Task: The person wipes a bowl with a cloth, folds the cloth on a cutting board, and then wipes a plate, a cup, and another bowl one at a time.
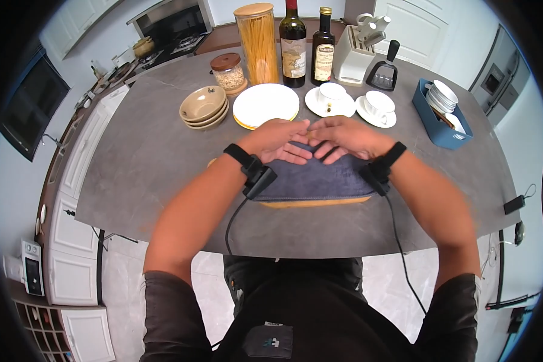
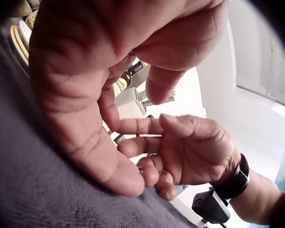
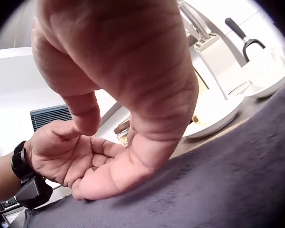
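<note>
A dark grey-blue towel (image 1: 314,186) lies spread over a wooden board (image 1: 320,204), whose light edge shows along the near side. Both hands are just above the towel's far part, fingers pointing at each other. My left hand (image 1: 279,142) has loosely bent fingers and holds nothing. Opposite it, my right hand (image 1: 350,137) is likewise relaxed, palm turned inward, with nothing in it. The fingertips of the two hands overlap in the head view. In the left wrist view the lowest finger lies right at the towel's surface (image 2: 33,175); the right wrist view shows the same on its side.
Behind the hands stand stacked bowls (image 1: 203,105), white plates (image 1: 266,105), two cups on saucers (image 1: 332,96), a spaghetti jar (image 1: 257,48), a lidded jar (image 1: 228,73), two bottles (image 1: 293,54), a knife block (image 1: 351,57) and a black spatula (image 1: 383,73). A blue bin (image 1: 443,130) with dishes sits right.
</note>
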Action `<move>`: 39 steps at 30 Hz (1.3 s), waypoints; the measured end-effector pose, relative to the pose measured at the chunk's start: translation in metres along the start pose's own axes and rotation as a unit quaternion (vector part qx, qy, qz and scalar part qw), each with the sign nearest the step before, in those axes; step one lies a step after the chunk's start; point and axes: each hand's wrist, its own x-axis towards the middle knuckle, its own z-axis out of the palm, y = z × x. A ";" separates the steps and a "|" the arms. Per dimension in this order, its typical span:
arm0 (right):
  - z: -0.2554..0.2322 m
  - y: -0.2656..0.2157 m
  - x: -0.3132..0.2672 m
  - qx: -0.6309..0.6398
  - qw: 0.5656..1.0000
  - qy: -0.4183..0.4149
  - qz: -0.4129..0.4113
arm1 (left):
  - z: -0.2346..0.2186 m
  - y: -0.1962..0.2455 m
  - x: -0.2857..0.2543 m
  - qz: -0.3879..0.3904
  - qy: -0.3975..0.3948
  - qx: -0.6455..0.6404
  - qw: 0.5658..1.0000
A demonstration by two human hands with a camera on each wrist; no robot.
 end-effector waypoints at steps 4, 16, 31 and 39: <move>-0.003 0.012 0.022 -0.004 0.999 -0.003 0.040 | -0.001 -0.005 -0.004 -0.001 0.045 -0.002 0.999; -0.092 0.060 -0.048 0.091 0.986 0.129 0.054 | -0.065 -0.027 -0.089 0.011 0.152 -0.023 0.988; -0.054 0.079 -0.121 0.012 0.984 0.174 0.020 | -0.033 -0.057 -0.142 0.011 0.113 0.008 0.993; -0.022 0.067 -0.125 -0.087 0.961 0.244 0.094 | -0.016 -0.065 -0.144 -0.009 0.208 0.160 0.965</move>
